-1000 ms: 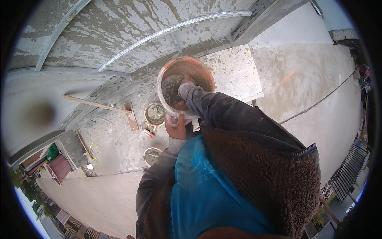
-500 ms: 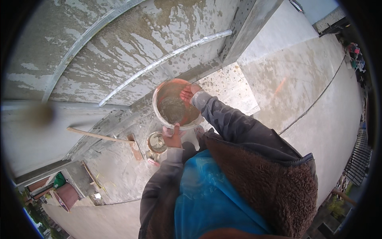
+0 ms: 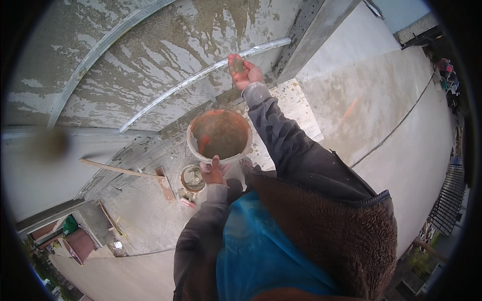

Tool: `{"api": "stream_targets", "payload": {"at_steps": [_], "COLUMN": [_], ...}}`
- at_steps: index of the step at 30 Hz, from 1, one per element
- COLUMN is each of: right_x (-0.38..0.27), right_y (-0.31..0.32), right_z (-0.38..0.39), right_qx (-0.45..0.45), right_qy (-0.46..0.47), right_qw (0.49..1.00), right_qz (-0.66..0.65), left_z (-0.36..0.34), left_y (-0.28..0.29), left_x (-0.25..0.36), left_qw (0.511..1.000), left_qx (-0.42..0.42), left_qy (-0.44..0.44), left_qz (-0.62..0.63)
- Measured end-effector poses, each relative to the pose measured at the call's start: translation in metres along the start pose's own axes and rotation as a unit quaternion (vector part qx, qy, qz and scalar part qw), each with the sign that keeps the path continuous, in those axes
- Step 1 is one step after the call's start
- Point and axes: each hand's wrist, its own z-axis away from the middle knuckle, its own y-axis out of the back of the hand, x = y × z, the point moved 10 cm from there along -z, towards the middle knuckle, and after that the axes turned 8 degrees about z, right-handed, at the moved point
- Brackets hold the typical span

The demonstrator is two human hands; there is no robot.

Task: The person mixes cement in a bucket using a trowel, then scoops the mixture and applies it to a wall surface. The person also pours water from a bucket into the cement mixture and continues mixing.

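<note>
My left hand (image 3: 214,171) grips the near rim of an orange-brown bucket (image 3: 244,153) whose rim is crusted pale. The bucket tilts toward the wall, and wet grey cement slurry (image 3: 221,139) lies in it. Beyond the bucket, my right hand (image 3: 245,73) is raised in front of the wall (image 3: 175,60), palm turned up and fingers stretched, slightly cupped. Grey slurry coats those fingers. Dark wet splashes and streaks cover the wall, which carries two metal strips, the lower one (image 3: 201,72) passing just behind my right hand.
A smaller bucket (image 3: 184,185) with grey mix stands on the floor by my legs. Beside it lie a wooden float (image 3: 164,184), a long wooden stick (image 3: 118,168) and a red-handled tool (image 3: 188,202). A spattered white board (image 3: 296,108) lies at the wall's foot, near a projecting column (image 3: 319,37).
My right hand has come up out of the bucket toward the wall. The bucket, still in my left hand, has shifted slightly down and its opening shows more slurry.
</note>
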Motion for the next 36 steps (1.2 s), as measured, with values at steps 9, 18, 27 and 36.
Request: {"api": "stream_targets", "payload": {"at_steps": [9,18,27,36], "right_x": [0.024,0.059,0.019,0.13], "right_y": [0.19,0.387,0.044,0.309], "right_z": [0.082,0.008,-0.007,0.112], "right_qx": [0.321,0.256,0.06,0.416], "right_qy": [-0.165,-0.132,0.027,-0.182], "right_qw": [0.854,0.842,0.935,0.726], "right_qz": [0.375,0.456,0.348,0.517], "left_z": [-0.012,0.033,-0.022,0.003], "left_y": [-0.019,-0.037,0.078,0.062], "left_x": [-0.027,-0.03,-0.027,-0.037], "left_qw": [0.99,0.99,0.998,0.993], "left_qx": [-0.111,-0.135,0.04,-0.027], "left_qy": [-0.061,-0.034,-0.02,-0.103], "left_qz": [-0.06,-0.013,0.05,-0.042]}}
